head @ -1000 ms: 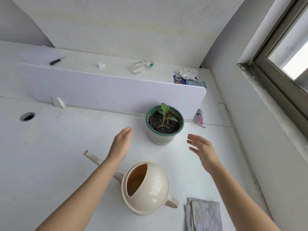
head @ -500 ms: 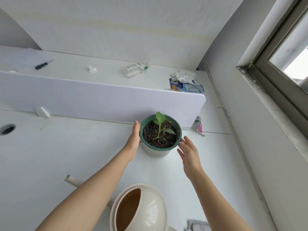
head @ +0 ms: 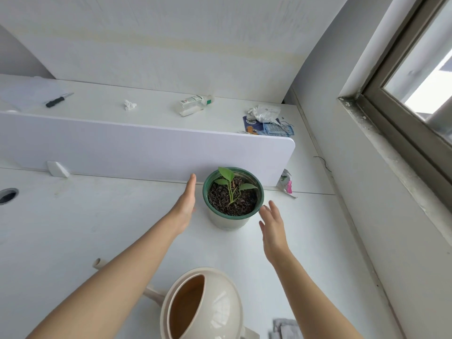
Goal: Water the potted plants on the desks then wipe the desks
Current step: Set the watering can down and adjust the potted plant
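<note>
A small potted plant (head: 232, 201) with a green rim, dark soil and a few leaves stands on the white desk (head: 73, 231), close to the divider panel. My left hand (head: 186, 204) is flat and open just left of the pot, a small gap between them. My right hand (head: 272, 226) is open at the pot's lower right, fingers spread, not touching it. A cream watering can (head: 205, 307) sits near me at the bottom, spout (head: 97, 263) pointing left behind my left forearm. A grey cloth (head: 283, 329) shows at the bottom edge.
A white divider panel (head: 146, 148) runs behind the pot. A pink wrapper (head: 287, 184) lies by its right end. The far desk holds a knife (head: 58, 100), a crumpled tissue (head: 129, 105), a bottle (head: 195, 104) and wrappers (head: 266, 121). A cable hole (head: 7, 195) is at left; wall and window at right.
Both hands reached forward to either side of the pot, the left touching its rim half a second ago; now both have drawn slightly away from it. The view shifted forward.
</note>
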The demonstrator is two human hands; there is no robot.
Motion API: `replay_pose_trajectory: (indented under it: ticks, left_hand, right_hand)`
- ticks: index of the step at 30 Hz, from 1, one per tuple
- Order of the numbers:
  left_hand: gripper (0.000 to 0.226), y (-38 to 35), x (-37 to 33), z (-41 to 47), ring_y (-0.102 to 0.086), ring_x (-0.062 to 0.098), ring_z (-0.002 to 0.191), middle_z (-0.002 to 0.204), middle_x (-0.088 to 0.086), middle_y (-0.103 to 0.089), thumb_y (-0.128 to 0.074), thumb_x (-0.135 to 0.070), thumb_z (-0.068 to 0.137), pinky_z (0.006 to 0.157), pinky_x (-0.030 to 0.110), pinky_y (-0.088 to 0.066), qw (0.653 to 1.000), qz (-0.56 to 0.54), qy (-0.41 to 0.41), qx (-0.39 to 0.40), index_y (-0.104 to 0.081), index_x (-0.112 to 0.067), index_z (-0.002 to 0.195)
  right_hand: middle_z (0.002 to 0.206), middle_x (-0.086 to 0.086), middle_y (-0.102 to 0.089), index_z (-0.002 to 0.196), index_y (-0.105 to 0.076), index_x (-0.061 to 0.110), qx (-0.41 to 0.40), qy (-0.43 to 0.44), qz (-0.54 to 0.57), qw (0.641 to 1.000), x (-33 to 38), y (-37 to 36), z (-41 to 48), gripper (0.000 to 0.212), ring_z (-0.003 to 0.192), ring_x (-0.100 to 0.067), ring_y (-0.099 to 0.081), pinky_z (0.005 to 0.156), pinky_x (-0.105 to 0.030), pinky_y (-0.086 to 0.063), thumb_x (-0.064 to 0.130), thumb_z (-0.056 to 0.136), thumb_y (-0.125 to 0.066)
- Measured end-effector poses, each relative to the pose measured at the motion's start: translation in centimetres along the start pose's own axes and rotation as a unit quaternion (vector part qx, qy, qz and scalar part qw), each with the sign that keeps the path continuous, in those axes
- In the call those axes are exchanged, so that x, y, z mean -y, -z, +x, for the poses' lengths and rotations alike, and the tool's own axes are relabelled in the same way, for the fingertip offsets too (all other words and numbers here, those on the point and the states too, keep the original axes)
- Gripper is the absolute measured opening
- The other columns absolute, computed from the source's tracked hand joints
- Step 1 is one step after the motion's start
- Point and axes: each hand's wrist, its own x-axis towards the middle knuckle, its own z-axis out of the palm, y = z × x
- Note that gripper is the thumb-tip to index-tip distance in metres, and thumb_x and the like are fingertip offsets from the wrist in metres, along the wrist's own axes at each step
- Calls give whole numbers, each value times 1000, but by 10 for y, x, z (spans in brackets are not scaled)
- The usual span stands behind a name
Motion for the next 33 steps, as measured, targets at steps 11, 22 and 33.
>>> replay_pose_trajectory:
  ticks: [11,22,33]
  left_hand:
    - [55,-23,-2,-3,-26,13,140,150,-4,-36,-10,-50,97,114,38,-17,998,16,-38,52,-31,-28,143]
    - [62,-28,16,-10,-10,11,145,156,-9,-17,-10,-59,93,119,42,-7,997,31,-29,63,-12,-31,148]
    - [74,-24,20,-1,-20,7,142,156,-10,-20,-21,-67,85,112,34,-15,999,-25,-28,15,-17,-29,148]
  right_hand:
    - [133,3,-41,142,-23,21,34,19,-15,999,6,-14,-17,52,128,-12,-36,107,-28,-24,17,94,-43]
    - [146,-3,-36,145,-16,25,34,-8,-43,998,25,2,3,60,134,-19,-33,113,-37,-24,21,93,-46]
    - [139,-5,-39,146,-7,21,18,37,-33,999,25,-11,-3,65,115,-13,-40,98,-26,-25,14,93,-44]
